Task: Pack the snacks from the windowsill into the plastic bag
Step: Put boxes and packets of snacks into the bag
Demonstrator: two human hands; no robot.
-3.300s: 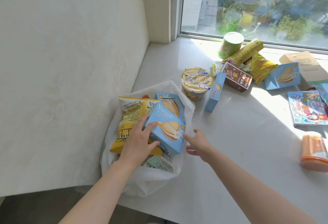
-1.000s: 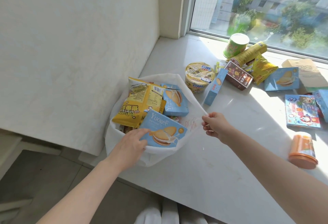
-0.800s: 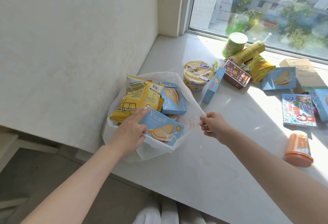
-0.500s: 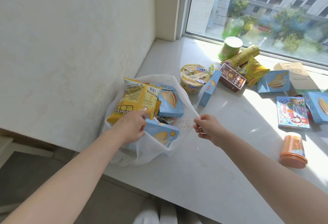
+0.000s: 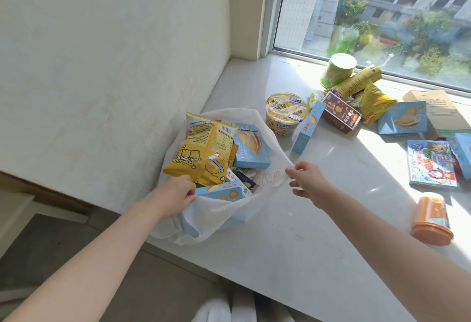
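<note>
The white plastic bag (image 5: 211, 217) sits at the windowsill's near left edge, stuffed with a yellow popcorn bag (image 5: 201, 152) and two blue biscuit boxes. My left hand (image 5: 175, 195) grips the left end of the nearer blue biscuit box (image 5: 221, 191), which stands on edge inside the bag. My right hand (image 5: 307, 181) pinches the bag's right rim and holds it stretched open. On the sill lie more snacks: a yellow noodle cup (image 5: 285, 114), an upright narrow blue box (image 5: 307, 129), a brown box (image 5: 340, 115).
Farther right lie a green cup (image 5: 337, 69), a yellow tube (image 5: 358, 79), a yellow packet (image 5: 374, 103), a blue biscuit pouch (image 5: 402, 117), a brown paper bag (image 5: 442, 111), a cartoon packet (image 5: 430, 163) and an orange cup (image 5: 432, 217). The wall rises at left; the floor drops below the sill's front edge.
My left hand has pushed the blue biscuit box from lying flat on top down into the bag, where it stands on edge. My right hand took hold of the rim and keeps it open.
</note>
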